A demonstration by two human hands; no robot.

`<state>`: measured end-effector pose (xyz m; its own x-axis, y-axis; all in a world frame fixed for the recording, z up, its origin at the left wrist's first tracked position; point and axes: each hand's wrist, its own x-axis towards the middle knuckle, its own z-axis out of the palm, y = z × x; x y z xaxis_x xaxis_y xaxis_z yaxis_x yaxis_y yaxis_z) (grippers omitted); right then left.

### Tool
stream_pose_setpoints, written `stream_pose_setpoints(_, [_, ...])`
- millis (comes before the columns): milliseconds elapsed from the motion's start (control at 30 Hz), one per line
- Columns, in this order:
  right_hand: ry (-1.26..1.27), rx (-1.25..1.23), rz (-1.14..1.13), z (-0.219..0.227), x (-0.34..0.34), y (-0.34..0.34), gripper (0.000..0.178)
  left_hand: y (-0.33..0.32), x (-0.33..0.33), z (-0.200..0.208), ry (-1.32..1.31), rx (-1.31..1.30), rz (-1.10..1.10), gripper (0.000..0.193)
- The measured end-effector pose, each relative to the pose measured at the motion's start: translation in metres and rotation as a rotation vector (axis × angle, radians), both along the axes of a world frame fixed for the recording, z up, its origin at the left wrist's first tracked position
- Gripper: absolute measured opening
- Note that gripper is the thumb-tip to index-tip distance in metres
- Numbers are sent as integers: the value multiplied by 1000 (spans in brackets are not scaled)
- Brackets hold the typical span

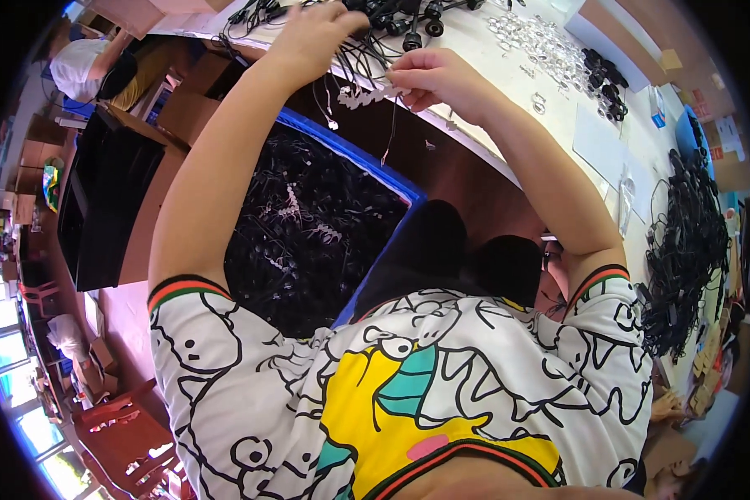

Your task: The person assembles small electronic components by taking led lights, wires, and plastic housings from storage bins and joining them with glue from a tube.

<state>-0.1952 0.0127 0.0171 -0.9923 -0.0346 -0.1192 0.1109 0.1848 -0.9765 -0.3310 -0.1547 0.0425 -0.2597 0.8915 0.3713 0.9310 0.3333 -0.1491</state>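
My right hand [446, 79] is at the near edge of the white table. Its thumb and forefinger are pinched on a thin cable beside a row of small white connectors [360, 97], which hangs at the table edge. My left hand [312, 42] is above the bundle of black cables [375, 54] to the left, its fingers loosely apart and the tips slightly blurred. Black cables with round black sockets [412, 37] lie just beyond my hands. A few thin leads with white ends dangle over the edge between my hands.
A blue-rimmed bin [383, 246] full of black cables stands below at left. Clear small rings [537, 50] and black parts [604, 79] are scattered on the table. A thick heap of black cables [683, 242] lies at right. Another person [79, 71] works at far left.
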Motion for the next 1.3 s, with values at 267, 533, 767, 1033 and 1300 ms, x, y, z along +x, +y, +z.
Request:
stream_pose_setpoints(267, [-3,-351,1,-24,9,2,20,-29,87,-30,-1850,464,420,38])
stream_pose_setpoints(533, [24,98,105,-16,6,2,19,-29,94,-68,-1775,810,329,28])
stream_pose_setpoints(767, [2,169,112,-25,5,7,14,-16,95,-79,-1812,762,243,32])
stream_pose_setpoints(1033, [4,43,215,-27,6,-9,16,-36,91,-90,-1965,822,202,29])
stream_pose_setpoints(1300, [-125,-296,229,-29,2,4,12,-20,84,-94,-2282,910,-90,18])
